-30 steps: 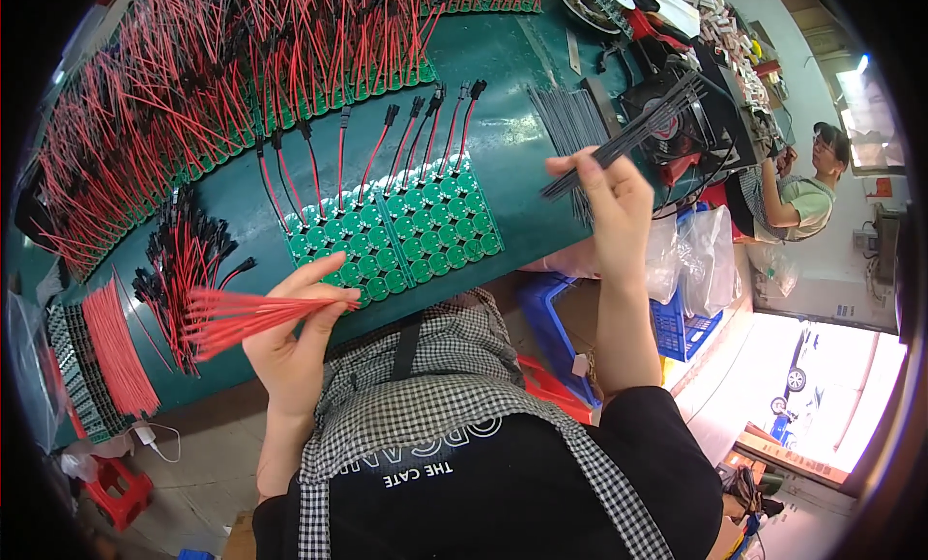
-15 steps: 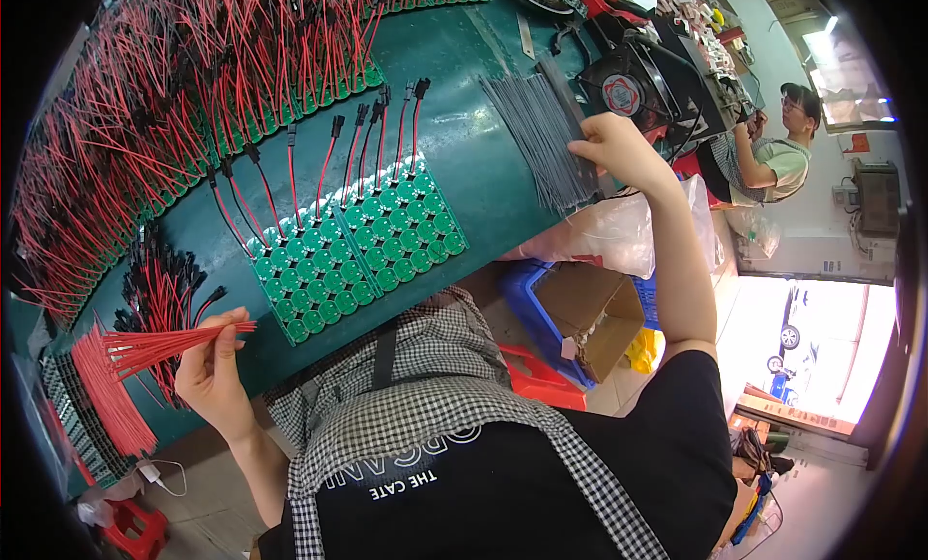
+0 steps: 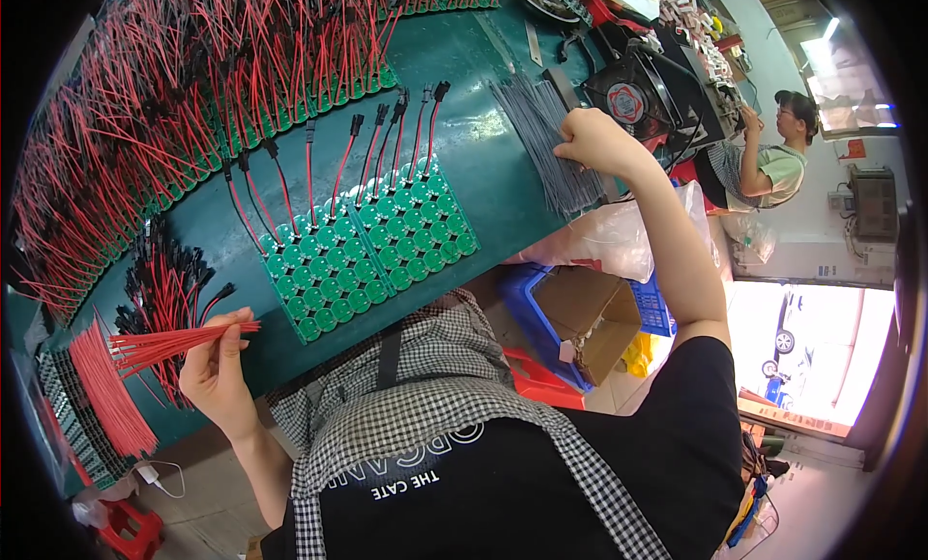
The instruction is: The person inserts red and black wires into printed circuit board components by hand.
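My left hand (image 3: pixel 215 369) is closed around a bundle of thin red wires (image 3: pixel 169 346), above the table's near left part. More red wires (image 3: pixel 108 396) lie in a pile beside it. At the right, my right hand (image 3: pixel 604 143) rests over a pile of dark grey wires (image 3: pixel 543 144), thumb and fingertips pinched together at its edge. Whether a wire is between those fingertips cannot be made out. Between the hands lie two joined green circuit board panels (image 3: pixel 324 275), with red and black connector leads (image 3: pixel 351 154) standing along their far edge.
Many boards with red and black leads (image 3: pixel 193 86) crowd the far left. Black connector leads (image 3: pixel 164 294) are heaped near my left hand. A black fan (image 3: pixel 628 101) stands beyond my right hand. Below the table edge are a blue crate (image 3: pixel 532 314) and a cardboard box (image 3: pixel 590 318). Another person (image 3: pixel 773 164) sits at right.
My right hand has shifted left and in over the dark grey wires, its fingers more curled. My left hand keeps its red bundle almost still. The view has moved slightly.
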The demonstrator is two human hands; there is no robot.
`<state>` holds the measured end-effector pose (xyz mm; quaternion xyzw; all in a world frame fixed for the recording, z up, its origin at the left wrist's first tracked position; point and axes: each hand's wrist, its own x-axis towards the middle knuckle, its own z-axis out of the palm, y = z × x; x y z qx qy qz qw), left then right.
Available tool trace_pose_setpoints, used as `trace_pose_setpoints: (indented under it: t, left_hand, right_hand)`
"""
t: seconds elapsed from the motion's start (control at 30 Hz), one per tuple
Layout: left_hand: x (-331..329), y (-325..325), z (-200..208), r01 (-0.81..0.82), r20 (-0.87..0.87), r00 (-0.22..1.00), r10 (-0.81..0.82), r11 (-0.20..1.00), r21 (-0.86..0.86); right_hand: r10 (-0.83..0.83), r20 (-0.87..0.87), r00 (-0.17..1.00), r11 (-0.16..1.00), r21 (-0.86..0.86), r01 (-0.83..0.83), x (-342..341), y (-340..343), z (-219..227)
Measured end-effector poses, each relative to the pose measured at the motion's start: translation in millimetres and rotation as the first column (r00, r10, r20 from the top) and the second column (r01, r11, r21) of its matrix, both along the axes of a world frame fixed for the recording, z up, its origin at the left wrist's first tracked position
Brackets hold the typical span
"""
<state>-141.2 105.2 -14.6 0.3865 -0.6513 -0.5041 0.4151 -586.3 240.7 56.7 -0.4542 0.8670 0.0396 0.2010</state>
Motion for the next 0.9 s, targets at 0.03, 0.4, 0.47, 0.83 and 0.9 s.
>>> trace_pose_setpoints:
  t: [0.03,0.4,0.47,0.83,0.9]
  left_hand:
    - [0,0,0,-0.001,-0.008,1.000,0.001,1.000,0.004]
    - [1,1,-1,-0.006,0.012,1.000,0.006,1.000,0.009]
    - [1,1,-1,-0.004,0.013,1.000,0.004,1.000,0.008]
    - [0,2,-2,-0.033,0.008,0.999,0.033,0.999,0.003]
    - [-2,3,-3,-0.075,0.007,0.997,0.075,0.997,-0.008]
  right_hand:
    - [0.040,-0.045,0.998,0.999,0.033,-0.038,-2,-1,0]
    - [-0.213,0.425,0.880,0.977,0.062,0.206,-31,1,2]
    - [-0.220,0.470,0.855,0.972,0.032,0.232,-28,3,4]
    - [-0.109,0.611,0.784,0.921,-0.234,0.311,2,14,27]
    - [0.032,0.540,0.841,0.796,-0.523,0.305,30,10,18]
